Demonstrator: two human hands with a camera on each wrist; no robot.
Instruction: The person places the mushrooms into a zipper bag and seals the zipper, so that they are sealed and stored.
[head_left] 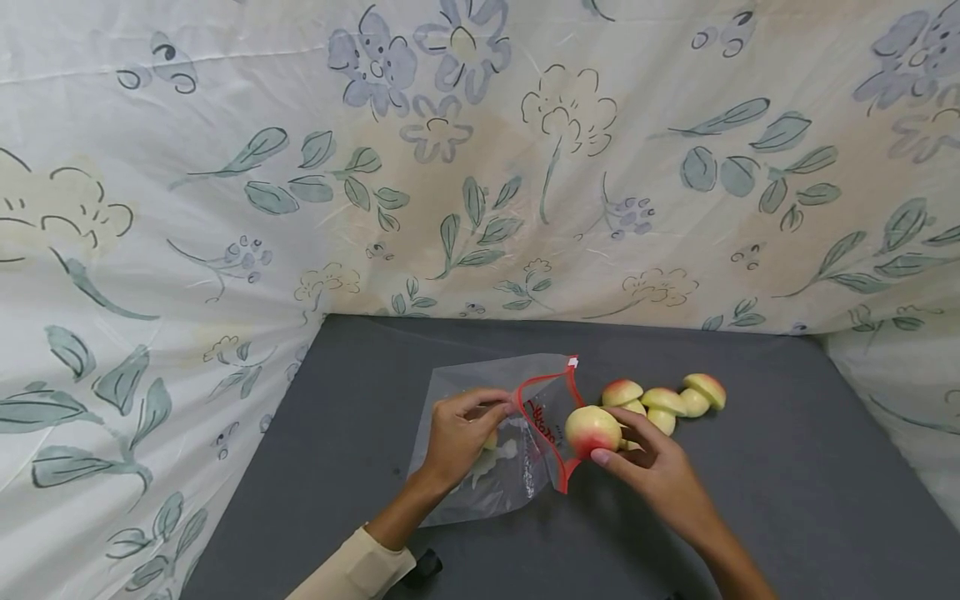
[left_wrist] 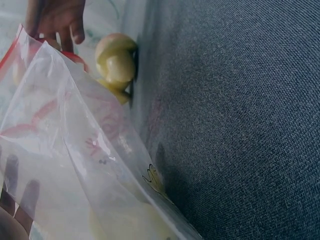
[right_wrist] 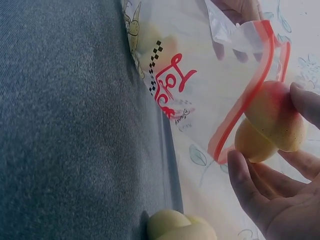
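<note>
My left hand (head_left: 461, 437) pinches the edge of a clear zip bag (head_left: 442, 392) near its red-trimmed mouth. Red lettering is printed on the bag in the right wrist view. Between the fingers and thumb of my right hand (head_left: 660, 475) is a toy mushroom (head_left: 592, 431), pale yellow with a red blush on its cap. It is at the bag's opening, cap and stem both visible in the right wrist view (right_wrist: 275, 117). Inside the bag, a yellowish shape (right_wrist: 150, 40) shows through the plastic, partly hidden by my left hand in the head view.
Several more toy mushrooms (head_left: 663, 400) lie in a cluster on the dark grey cloth (head_left: 787, 467), just beyond my right hand. A small black object (head_left: 423, 568) sits beside my left sleeve. Floral fabric (head_left: 480, 167) hangs behind and at the sides.
</note>
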